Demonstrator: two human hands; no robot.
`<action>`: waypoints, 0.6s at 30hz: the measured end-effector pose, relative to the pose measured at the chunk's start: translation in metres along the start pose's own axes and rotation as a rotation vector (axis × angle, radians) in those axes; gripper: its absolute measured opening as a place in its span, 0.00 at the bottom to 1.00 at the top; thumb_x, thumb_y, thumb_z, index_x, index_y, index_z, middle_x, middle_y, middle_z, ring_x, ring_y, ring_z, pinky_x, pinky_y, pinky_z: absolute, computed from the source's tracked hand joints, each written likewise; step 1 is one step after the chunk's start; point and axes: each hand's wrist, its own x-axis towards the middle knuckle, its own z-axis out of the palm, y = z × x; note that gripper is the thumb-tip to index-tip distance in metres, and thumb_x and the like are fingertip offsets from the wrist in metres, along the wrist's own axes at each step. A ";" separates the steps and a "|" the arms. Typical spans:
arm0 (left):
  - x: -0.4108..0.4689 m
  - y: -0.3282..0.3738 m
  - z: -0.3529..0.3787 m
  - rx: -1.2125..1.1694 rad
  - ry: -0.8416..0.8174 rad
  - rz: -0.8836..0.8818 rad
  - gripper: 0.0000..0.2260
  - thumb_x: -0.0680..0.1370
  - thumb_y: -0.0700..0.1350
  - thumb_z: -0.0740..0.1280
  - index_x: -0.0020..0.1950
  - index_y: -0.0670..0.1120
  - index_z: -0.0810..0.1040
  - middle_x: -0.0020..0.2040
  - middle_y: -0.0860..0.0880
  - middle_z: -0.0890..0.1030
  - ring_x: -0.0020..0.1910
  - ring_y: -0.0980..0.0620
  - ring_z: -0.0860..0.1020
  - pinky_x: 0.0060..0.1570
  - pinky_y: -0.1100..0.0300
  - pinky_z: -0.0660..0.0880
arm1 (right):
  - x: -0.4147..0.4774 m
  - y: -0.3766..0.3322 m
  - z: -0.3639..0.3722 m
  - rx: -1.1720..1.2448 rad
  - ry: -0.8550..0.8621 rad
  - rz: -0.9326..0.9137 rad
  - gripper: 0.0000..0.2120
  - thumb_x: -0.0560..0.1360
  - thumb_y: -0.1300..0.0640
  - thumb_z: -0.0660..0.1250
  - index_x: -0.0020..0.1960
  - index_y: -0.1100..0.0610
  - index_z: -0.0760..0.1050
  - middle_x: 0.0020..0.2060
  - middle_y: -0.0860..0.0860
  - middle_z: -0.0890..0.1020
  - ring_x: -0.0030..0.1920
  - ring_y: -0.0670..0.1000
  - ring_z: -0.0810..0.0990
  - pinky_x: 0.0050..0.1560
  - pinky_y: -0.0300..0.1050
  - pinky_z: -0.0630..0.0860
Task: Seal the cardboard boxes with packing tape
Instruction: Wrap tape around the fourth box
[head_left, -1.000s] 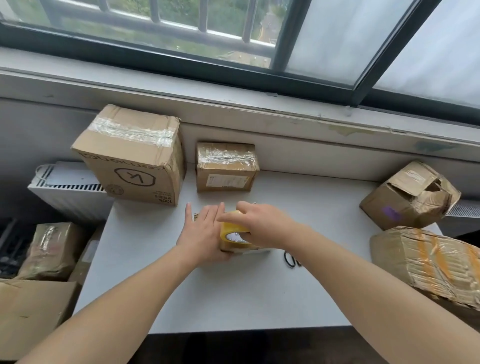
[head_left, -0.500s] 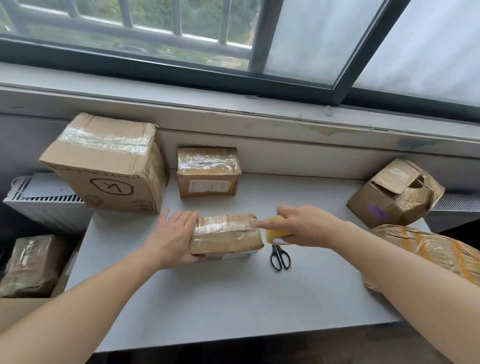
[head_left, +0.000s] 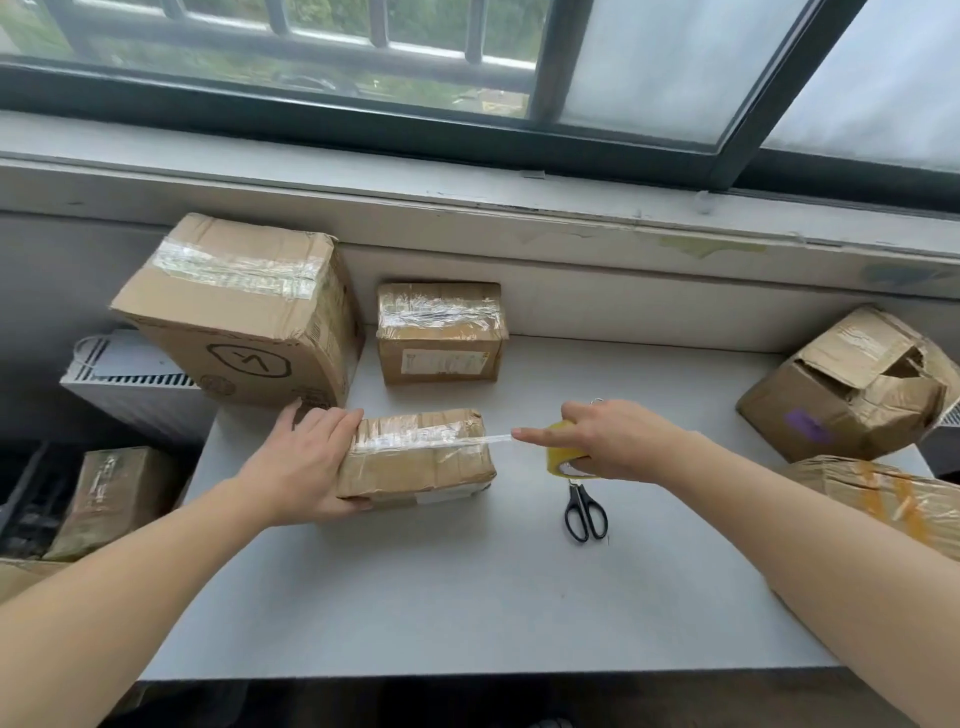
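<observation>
- small box (head_left: 415, 457) – lies flat on the grey surface (head_left: 467, 597), a little left of the middle, long side across the view; clear tape already runs along its top.
- left hand (head_left: 306, 462) – on the small box's left end; grip clamped on it, fingers over the top edge, thumb along the near side.
- right hand (head_left: 613, 441) – just right of the small box, not touching it; grip wrapped round a yellow tape roll (head_left: 558, 457), index finger straight and pointing back at the box.
- tape strip (head_left: 488, 439) – stretched taut from the roll to the small box's top, bridging the gap off its right edge.
- scissors (head_left: 586, 512) – black handles, flat on the surface right of the small box and nearer the camera, under the right hand; blades hidden by the hand.
- big box (head_left: 244, 312) – behind-left of the small box, taped on top, overhanging the surface's left edge.
- mid box (head_left: 440, 332) – straight behind the small box against the wall, a bare strip of surface between them.
- crushed box (head_left: 852, 389) and wrapped parcel (head_left: 883, 499) – far right of the small box, at the surface's right edge.
- open room – a wide bare stretch of surface from the small box to the near edge, plus a gap right of it past the scissors.
- radiator (head_left: 130, 374) – left of the small box, below surface level.
</observation>
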 end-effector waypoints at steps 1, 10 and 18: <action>0.000 0.000 0.001 -0.002 -0.005 -0.008 0.54 0.65 0.81 0.61 0.76 0.39 0.68 0.63 0.46 0.77 0.58 0.44 0.77 0.68 0.33 0.69 | 0.003 0.000 -0.002 -0.010 -0.005 0.007 0.31 0.83 0.46 0.62 0.81 0.33 0.51 0.51 0.54 0.72 0.40 0.57 0.69 0.40 0.49 0.66; -0.004 0.004 0.010 -0.006 0.023 -0.026 0.57 0.65 0.78 0.60 0.79 0.37 0.64 0.68 0.43 0.74 0.65 0.44 0.74 0.70 0.29 0.63 | 0.027 0.001 0.013 -0.116 -0.085 0.035 0.33 0.84 0.44 0.60 0.79 0.29 0.44 0.55 0.53 0.72 0.48 0.57 0.77 0.41 0.47 0.67; -0.002 0.003 0.003 0.010 0.010 0.057 0.53 0.70 0.77 0.58 0.83 0.44 0.53 0.79 0.42 0.64 0.77 0.43 0.63 0.71 0.23 0.51 | 0.029 -0.010 0.027 -0.079 -0.125 0.094 0.32 0.83 0.44 0.60 0.79 0.29 0.46 0.54 0.53 0.73 0.49 0.58 0.79 0.39 0.45 0.68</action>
